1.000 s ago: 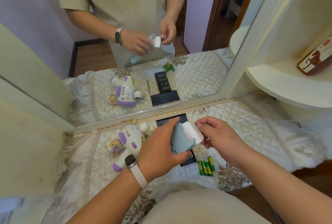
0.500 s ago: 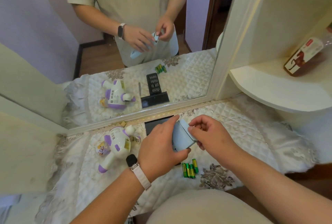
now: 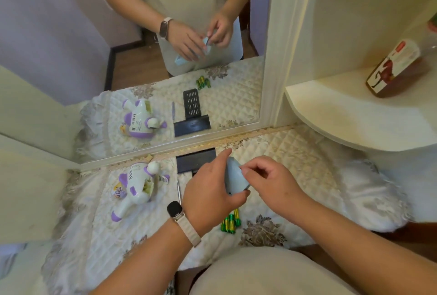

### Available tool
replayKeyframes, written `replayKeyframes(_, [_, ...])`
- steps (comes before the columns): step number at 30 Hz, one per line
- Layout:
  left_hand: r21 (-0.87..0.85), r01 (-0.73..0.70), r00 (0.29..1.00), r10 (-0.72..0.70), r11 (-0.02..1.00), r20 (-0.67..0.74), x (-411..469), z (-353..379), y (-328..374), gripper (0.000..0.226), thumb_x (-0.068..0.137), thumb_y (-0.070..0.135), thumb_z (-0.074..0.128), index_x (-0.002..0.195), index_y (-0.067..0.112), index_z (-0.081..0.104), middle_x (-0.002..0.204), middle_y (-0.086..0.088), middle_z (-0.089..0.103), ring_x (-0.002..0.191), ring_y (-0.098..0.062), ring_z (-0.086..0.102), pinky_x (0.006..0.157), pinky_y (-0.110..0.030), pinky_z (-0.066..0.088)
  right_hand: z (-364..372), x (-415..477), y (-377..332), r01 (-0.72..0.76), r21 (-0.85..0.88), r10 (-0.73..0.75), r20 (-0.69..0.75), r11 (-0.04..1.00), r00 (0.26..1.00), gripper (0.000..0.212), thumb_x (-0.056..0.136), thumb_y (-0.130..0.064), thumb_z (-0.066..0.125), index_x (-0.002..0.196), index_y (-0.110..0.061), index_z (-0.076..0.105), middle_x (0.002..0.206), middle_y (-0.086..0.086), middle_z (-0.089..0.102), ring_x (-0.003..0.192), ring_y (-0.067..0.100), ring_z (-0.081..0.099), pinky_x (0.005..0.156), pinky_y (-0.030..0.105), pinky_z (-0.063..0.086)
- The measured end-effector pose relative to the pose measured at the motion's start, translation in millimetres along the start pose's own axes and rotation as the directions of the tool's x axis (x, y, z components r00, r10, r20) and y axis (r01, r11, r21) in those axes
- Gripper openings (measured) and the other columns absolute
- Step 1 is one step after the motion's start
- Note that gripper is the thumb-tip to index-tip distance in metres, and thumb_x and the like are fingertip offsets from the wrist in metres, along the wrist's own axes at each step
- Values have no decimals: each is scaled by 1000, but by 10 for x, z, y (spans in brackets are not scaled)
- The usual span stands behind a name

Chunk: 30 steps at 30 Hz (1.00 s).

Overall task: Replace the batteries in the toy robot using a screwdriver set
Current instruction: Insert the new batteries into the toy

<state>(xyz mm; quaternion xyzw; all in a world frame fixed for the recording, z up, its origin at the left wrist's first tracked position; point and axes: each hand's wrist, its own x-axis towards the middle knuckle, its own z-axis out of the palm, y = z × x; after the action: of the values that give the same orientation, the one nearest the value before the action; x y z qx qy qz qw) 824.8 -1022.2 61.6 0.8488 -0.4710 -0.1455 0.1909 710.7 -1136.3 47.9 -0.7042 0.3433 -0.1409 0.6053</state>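
The white flap that stood open on the blue packet [image 3: 234, 176] at frame centre is now folded out of sight. The left hand [image 3: 208, 200] grips the packet, and the right hand [image 3: 272, 181] pinches its upper edge. The toy robot [image 3: 137, 183] lies at centre left and the green batteries [image 3: 230, 222] just below the hands, so fitting them seems still to come
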Motion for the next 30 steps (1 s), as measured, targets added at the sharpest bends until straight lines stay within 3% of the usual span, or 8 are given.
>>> replayKeyframes(5, [-64,86,995,-89,994,-42,157,206,81,92,75,57,71,152,27,29,128,5,61,112,-14,59,76,-27,50,-135,36,213,-96,82,82,160,992,984,29,90,-20,64,112,-38,61,92,2,61,67,14,62,60,24,50])
replayKeyframes(8, [-135,125,992,-129,983,-16,268,324,137,93,74,57,74,150,27,31,133,7,57,117,-11,57,81,-26,51,-187,159,296,-117,135,105,96,984,990,26,90,-15,62,107,-34,59,91,12,64,68,16,64,58,25,53])
replayKeyframes(10, [-270,181,983,-177,946,39,338,389,145,92,72,55,80,148,29,35,129,11,57,111,-7,59,86,-28,53,-234,262,347,-137,151,134,30,979,991,19,90,-13,61,102,-28,58,88,17,66,64,13,62,57,25,52])
replayKeyframes(14, [-556,410,911,-358,723,206,477,585,42,50,86,37,74,130,27,54,106,7,66,85,-6,65,66,-17,53,-357,537,503,-235,173,238,7,956,971,9,92,-15,60,99,-20,55,85,14,70,60,9,62,54,23,49])
replayKeyframes(17, [-659,567,810,-482,495,334,561,818,-104,30,94,24,66,124,20,62,98,-4,72,90,-16,70,78,-34,60,-384,776,668,-299,118,295,45,947,954,10,92,-19,61,101,-20,55,89,12,71,68,14,65,57,26,50])
replayKeyframes(20, [-687,630,745,-533,363,402,658,1024,-198,22,96,17,62,118,18,62,96,-8,70,91,-22,70,82,-44,59,-332,990,877,-344,29,342,60,939,938,14,92,-23,62,104,-21,55,94,13,69,73,16,66,56,25,52])
replayKeyframes(24, [-669,673,696,-579,317,425,823,1221,-337,24,95,15,64,118,14,61,101,-16,71,94,-33,71,85,-52,57,-212,1270,1124,-350,-155,363,61,924,930,17,89,-30,61,105,-26,54,94,5,67,83,23,68,77,48,57])
replayKeyframes(30, [-630,693,679,-609,349,409,994,1411,-550,19,93,18,64,111,18,61,95,-9,73,89,-25,72,83,-46,60,-92,1579,1306,-300,-365,356,98,882,929,26,89,-32,59,113,-22,55,101,-2,67,88,20,66,80,46,56])
